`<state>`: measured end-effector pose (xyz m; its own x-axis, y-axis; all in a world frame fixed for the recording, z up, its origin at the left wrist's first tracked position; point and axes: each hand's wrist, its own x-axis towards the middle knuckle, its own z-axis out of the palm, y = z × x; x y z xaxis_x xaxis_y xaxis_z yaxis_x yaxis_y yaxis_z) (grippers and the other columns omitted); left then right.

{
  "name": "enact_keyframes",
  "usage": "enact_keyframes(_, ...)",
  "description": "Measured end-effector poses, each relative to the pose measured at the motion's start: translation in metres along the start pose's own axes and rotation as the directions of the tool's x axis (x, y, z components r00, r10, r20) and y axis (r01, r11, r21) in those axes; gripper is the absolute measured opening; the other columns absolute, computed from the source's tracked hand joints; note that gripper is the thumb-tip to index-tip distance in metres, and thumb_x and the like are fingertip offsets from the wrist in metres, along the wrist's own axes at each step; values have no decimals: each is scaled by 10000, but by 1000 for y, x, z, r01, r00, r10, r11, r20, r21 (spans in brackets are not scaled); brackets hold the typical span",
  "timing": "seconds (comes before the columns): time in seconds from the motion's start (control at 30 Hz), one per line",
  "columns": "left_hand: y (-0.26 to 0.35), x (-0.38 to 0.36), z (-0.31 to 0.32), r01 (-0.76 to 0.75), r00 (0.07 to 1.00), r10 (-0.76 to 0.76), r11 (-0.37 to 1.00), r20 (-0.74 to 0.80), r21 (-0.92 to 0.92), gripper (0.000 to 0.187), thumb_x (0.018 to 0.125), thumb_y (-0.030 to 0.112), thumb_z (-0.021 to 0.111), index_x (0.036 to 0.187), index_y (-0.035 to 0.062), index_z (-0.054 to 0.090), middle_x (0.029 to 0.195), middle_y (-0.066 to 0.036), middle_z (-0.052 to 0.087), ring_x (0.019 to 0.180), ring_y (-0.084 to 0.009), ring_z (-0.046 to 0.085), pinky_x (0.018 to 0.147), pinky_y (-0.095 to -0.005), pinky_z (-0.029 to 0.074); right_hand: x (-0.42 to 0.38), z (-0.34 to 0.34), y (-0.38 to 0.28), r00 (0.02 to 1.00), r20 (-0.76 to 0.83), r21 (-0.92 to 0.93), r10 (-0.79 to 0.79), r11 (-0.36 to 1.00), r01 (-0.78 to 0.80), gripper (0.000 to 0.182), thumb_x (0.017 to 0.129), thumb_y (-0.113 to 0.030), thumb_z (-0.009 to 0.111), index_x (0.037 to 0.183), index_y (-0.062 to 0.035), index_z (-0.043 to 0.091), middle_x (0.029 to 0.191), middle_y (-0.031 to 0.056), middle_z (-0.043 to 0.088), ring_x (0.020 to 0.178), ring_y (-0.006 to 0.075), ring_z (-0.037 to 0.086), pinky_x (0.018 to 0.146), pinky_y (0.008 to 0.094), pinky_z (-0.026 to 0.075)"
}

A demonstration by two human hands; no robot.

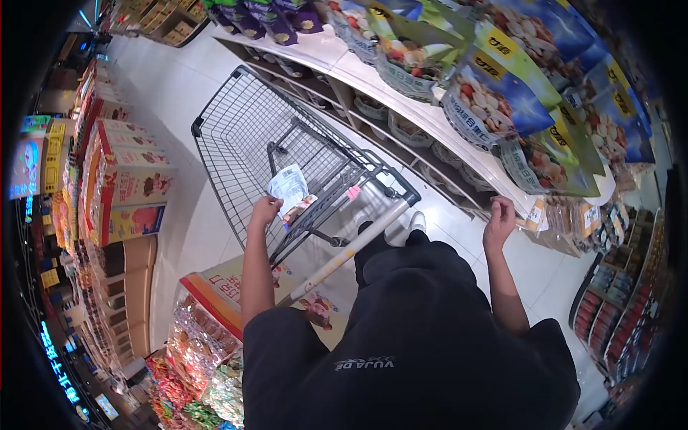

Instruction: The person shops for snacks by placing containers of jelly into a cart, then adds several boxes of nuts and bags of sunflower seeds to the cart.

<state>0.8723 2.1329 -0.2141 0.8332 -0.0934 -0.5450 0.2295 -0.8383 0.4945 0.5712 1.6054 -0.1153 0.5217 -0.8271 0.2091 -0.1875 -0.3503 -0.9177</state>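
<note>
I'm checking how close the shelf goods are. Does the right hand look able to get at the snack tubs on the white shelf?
Probably yes: the right hand is raised, empty, beside the white shelf edge, with nothing between it and the snack tubs.

A wire shopping cart [265,136] is seen standing in a store aisle, its handle [351,247] near the person. A clear packet [290,190] is held in the left hand [265,211] over the cart's near end. The right hand [499,222] is raised, fingers curled, just beside the edge of a white shelf [430,118] on the right, where blue and green bags [494,93] are stacked. Red and yellow boxes [129,186] are piled on the left.
</note>
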Motion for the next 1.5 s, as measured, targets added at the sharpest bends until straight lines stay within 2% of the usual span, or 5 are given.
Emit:
enact_keyframes(0.53,-103,105,145,-185,823,38,961,567,204,325,893,317,576,952,14,679,935,-198,690,907,-314,670,808,-402,522,-86,165,-130,642,725,-208,-248,810,548,83,762,-64,654,844,-53,647,895,81,661,826,253,622,727,346,425)
enact_keyframes(0.6,-101,105,149,-669,662,299,649,687,363,203,888,185,541,927,29,665,916,-193,690,884,-340,677,793,-434,535,-87,170,-131,661,708,-262,-248,776,573,80,756,-61,654,835,-62,648,866,69,661,818,238,622,720,335,417)
enact_keyframes(0.9,-108,89,143,-42,986,-1,966,169,254,261,823,245,584,918,29,696,940,-219,683,902,-383,663,798,-475,525,-88,177,-131,654,692,-292,-304,712,639,37,745,-73,604,773,-84,627,778,46,641,712,213,603,647,330,384)
enact_keyframes(1.13,-24,85,52,-127,976,171,949,-135,290,159,863,137,578,932,78,708,885,-197,669,841,-391,645,711,-477,499,-80,182,-129,648,703,-299,-294,705,643,89,725,-122,630,809,-90,626,829,45,643,716,223,599,624,346,409)
enact_keyframes(1.5,209,-54,-150,-622,385,719,665,-578,413,196,788,-41,599,949,56,654,845,-97,654,766,-295,643,657,-367,489,-19,179,-154,613,774,-43,159,979,-199,232,811,-173,669,999,-38,669,878,63,663,745,148,608,704,285,487)
